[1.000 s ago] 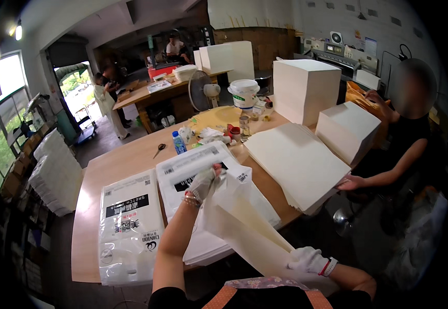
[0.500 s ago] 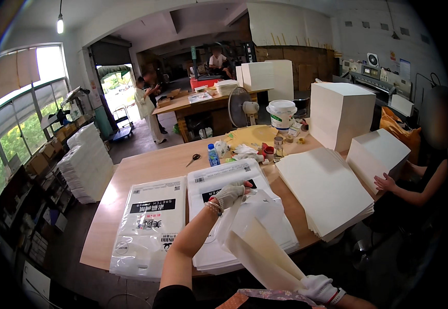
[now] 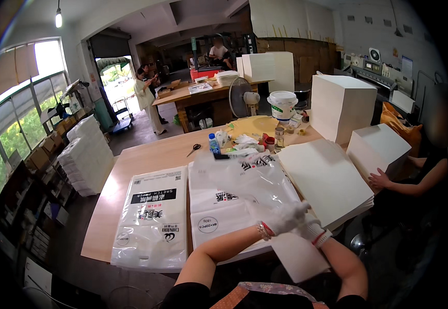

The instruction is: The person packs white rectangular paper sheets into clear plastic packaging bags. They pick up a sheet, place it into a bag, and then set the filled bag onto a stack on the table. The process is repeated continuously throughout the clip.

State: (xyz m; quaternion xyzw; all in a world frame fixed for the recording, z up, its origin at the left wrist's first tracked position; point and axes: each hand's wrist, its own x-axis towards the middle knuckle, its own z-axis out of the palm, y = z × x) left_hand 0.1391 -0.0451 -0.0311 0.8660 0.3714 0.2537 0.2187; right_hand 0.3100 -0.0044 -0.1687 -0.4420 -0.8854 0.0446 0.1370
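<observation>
My left hand (image 3: 280, 220), in a pale glove with a bracelet at the wrist, is closed at the edge of a see-through printed plastic bag (image 3: 250, 180). The bag is lifted and bulges above a pile of similar bags (image 3: 203, 206). Close against it, my right hand (image 3: 312, 230), in a white glove, grips a bundle of white paper sheets (image 3: 299, 260) that hangs down toward me. Motion blur hides the exact finger positions of both hands. Left of the pile lies another stack of printed bags (image 3: 149, 221).
A large stack of white paper (image 3: 329, 185) lies at right, with taller paper blocks (image 3: 342, 108) behind it. Scissors (image 3: 194, 149), a blue bottle (image 3: 213, 144), a white bucket (image 3: 283, 105) and a fan (image 3: 240, 100) stand farther back. A co-worker's hand (image 3: 379, 178) touches a paper block.
My left hand has moved right and toward me, meeting my right hand. My right hand has risen with the sheets. The bag has lifted off the pile and opened out.
</observation>
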